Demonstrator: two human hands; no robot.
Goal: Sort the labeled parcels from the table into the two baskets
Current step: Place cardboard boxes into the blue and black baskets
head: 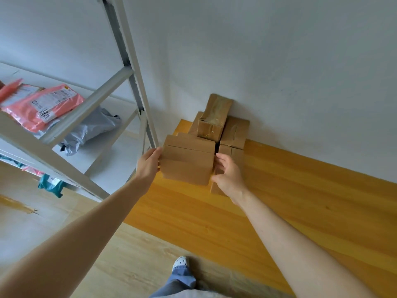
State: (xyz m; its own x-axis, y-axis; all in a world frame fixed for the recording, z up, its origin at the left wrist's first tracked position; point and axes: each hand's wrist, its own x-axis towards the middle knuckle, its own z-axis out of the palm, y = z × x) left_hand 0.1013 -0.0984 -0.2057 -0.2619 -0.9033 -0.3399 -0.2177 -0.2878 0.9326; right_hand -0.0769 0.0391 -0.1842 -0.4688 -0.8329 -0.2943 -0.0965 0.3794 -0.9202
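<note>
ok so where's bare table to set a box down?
Free: the wide tabletop right of the box stack, from wall to near edge, and the strip in front of the stack. Crowded: the far-left corner, boxes packed touching against the wall; the left hand fills the slot between the front box and the rack post, the right hand grips its other side.

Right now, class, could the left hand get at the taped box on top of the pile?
Probably yes: the taped box sits exposed on top, just beyond the front cardboard box the left hand presses; nothing covers it.
</note>
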